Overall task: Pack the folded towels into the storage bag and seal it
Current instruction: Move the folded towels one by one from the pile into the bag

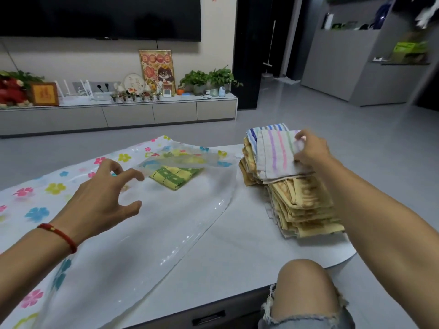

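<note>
A left hand with a red bracelet hovers, fingers spread and holding nothing, above the flower-printed storage bag on a grey table. Farther off, a green-and-yellow towel lies in the bag's mouth, while the right hand pinches a striped towel atop the towel stack.

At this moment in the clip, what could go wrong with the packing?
1. The right hand pinches only the top pastel-striped towel; lifting it may drag or unfold the leaning towel stack beneath.
2. The left hand hovers open, so the storage bag mouth may sag shut.
3. The green checked towel lies near the opening and could block sealing.
</note>
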Motion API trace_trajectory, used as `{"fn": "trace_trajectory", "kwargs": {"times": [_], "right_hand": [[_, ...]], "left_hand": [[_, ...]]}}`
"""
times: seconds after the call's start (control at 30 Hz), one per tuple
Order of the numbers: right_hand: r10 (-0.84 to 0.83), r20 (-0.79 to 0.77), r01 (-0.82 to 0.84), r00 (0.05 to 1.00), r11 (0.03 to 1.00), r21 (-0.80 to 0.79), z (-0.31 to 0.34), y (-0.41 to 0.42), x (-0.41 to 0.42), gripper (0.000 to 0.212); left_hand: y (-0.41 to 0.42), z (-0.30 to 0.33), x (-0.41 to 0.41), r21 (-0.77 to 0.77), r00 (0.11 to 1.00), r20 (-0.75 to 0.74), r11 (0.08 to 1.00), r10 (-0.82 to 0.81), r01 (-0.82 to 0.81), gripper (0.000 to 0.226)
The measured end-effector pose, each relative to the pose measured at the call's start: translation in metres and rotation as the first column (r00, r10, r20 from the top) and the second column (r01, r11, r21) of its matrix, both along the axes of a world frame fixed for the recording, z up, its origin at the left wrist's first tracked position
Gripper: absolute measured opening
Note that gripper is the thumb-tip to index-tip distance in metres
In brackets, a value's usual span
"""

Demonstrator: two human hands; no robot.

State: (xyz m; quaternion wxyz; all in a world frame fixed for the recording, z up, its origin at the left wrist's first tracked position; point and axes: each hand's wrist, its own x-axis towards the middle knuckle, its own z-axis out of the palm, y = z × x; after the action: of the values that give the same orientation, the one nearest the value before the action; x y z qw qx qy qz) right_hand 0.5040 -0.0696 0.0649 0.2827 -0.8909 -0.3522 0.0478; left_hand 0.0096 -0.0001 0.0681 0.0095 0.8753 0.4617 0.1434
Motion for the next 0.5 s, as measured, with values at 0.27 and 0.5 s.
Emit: {"fn": "trace_trajectory", "kwargs": {"times": [0.27, 0.5], "right_hand": [[0.335, -0.687, -0.215, 0.645, 0.942, 0.258, 0.045, -0.026, -0.047, 0.027], [0.5, -0.836, -0.624, 0.227, 0.733, 0.27, 0.023, -0.055, -0.149, 0.035]], "left_hand": [[-0.027, -0.011, -0.031, 0.036, 0.959, -0.278, 0.998, 0.064, -0.056, 0.037], [-0.031, 0.017, -0.04, 0.031, 0.958, -0.286, 0.999, 0.031, -0.023, 0.072]]}}
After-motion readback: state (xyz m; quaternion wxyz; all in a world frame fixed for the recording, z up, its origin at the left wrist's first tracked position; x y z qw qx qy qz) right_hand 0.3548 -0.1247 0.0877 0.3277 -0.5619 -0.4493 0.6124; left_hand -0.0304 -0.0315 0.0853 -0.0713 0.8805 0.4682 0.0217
